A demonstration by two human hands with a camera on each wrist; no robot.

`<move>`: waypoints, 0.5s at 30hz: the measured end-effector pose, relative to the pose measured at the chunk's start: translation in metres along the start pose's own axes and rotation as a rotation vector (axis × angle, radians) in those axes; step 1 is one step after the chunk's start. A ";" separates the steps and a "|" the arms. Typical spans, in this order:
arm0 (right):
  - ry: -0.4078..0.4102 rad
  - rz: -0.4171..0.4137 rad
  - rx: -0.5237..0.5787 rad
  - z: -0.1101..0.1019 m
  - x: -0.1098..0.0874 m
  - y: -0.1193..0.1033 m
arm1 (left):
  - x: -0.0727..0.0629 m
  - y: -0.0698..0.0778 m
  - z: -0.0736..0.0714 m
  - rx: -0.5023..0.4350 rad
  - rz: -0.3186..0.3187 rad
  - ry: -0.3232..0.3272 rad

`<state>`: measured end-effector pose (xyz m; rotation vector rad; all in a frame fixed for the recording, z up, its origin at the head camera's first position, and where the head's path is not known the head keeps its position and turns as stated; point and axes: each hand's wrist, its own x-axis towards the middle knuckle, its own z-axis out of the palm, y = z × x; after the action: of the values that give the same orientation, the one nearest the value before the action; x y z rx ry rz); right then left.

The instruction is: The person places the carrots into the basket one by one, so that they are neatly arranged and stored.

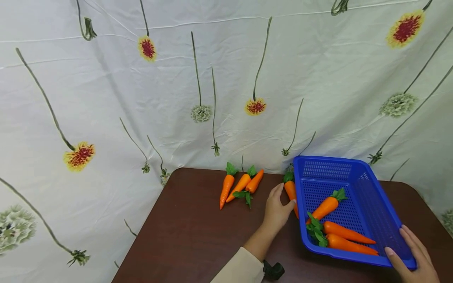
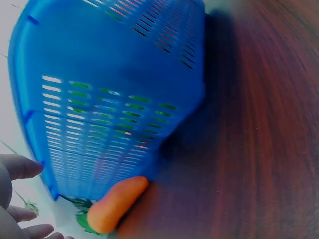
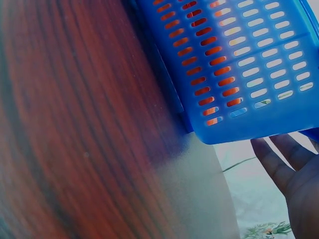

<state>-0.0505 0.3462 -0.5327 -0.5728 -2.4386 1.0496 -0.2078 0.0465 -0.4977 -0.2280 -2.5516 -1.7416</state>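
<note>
My left hand [image 1: 277, 210] reaches toward a carrot [image 1: 290, 190] lying on the table against the left side of a blue plastic basket [image 1: 357, 208]. Its thumb and fingers are spread, with the thumb near the basket's rim. In the left wrist view, that carrot [image 2: 117, 206] lies beyond the fingers, partly hidden by the basket wall. My right hand [image 1: 414, 255] holds the basket's near right corner, thumb over the front rim and fingers over the right one. Inside the basket lie three carrots [image 1: 348, 232] with green leaves.
Three more leafy carrots [image 1: 226, 190] lie close together at the back of the brown table [image 1: 198, 236]. A white cloth [image 1: 170, 78] printed with flowers hangs behind the table. A black strap mount [image 1: 273, 271] sits at my left wrist.
</note>
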 end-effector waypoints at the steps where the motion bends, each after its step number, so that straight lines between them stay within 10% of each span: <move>1: 0.001 -0.002 0.000 0.000 0.000 0.000 | 0.001 -0.002 0.002 0.003 -0.012 -0.001; 15: 0.000 -0.022 0.003 -0.001 0.000 0.001 | 0.013 -0.024 0.021 -0.008 -0.117 0.000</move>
<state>-0.0495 0.3471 -0.5331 -0.5445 -2.4372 1.0436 -0.2228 0.0589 -0.5262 -0.0806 -2.6080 -1.7905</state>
